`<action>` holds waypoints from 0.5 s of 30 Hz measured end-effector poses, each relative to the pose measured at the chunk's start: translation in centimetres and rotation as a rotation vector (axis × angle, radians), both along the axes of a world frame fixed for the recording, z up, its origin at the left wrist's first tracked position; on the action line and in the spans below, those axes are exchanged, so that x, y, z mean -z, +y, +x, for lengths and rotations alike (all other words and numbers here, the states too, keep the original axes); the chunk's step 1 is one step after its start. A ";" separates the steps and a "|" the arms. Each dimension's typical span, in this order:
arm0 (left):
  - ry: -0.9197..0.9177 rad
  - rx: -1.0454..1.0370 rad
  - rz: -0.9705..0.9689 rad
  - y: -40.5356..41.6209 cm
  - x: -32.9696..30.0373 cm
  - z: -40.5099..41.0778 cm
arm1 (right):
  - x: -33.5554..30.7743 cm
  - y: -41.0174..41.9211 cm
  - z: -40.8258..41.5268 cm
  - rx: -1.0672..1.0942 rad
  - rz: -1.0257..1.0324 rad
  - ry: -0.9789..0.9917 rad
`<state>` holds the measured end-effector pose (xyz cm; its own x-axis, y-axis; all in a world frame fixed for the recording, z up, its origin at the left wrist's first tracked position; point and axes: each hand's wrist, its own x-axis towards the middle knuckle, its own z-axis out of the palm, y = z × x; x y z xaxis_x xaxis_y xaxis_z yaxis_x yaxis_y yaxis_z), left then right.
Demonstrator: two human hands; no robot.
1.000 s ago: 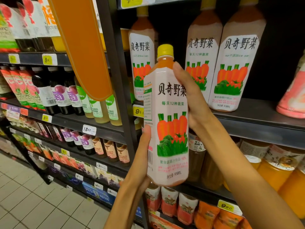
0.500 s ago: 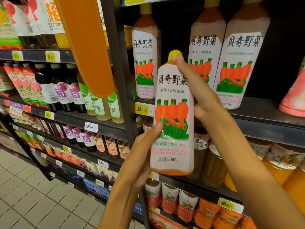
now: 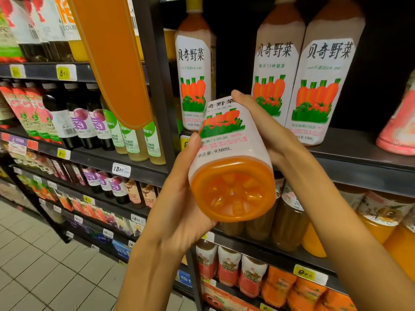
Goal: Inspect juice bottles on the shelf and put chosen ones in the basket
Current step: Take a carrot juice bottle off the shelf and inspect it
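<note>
Bottle: carrot juice bottle (image 3: 226, 151) held in front of the shelf (image 3: 359, 162), tipped cap-away, orange base turned toward the camera.
Left grip: left hand (image 3: 179, 212) wrapped around the lower left side, thumb laid along the label.
Right grip: right hand (image 3: 267, 131) clasped the upper right side, fingers curled over the top part.
Shelf row: three matching bottles (image 3: 323, 86) stood upright behind.
Below: price tag (image 3: 304, 271) on the lower shelf edge.

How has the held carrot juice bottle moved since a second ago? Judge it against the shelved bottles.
Yes. The held bottle has tipped from upright, base now toward the camera, top toward the shelved bottles.
</note>
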<state>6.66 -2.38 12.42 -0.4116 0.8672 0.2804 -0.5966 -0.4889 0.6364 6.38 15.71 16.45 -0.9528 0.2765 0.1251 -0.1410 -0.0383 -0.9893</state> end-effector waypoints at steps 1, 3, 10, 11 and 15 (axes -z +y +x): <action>0.010 -0.004 -0.004 0.0 0.0 0.0 | -0.1 0.0 0.0 0.000 0.000 0.010; 0.068 -0.004 -0.026 -0.1 0.4 -0.1 | -0.3 0.1 0.1 0.012 0.003 0.037; 0.331 -0.232 -0.349 2.3 2.1 -1.8 | -2.3 -0.2 -0.1 0.113 0.055 0.266; 0.350 -0.271 -0.358 2.8 2.3 -2.2 | -2.5 -0.3 -0.1 0.120 0.080 0.282; 0.416 -0.390 -0.336 3.8 2.5 -4.1 | -2.1 -0.5 0.2 0.148 0.175 0.285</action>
<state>2.56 1.46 9.89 -0.6289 0.7446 0.2239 -0.0879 -0.3542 0.9310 6.61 15.20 18.50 -0.8242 0.3600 0.4372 -0.4032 0.1691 -0.8993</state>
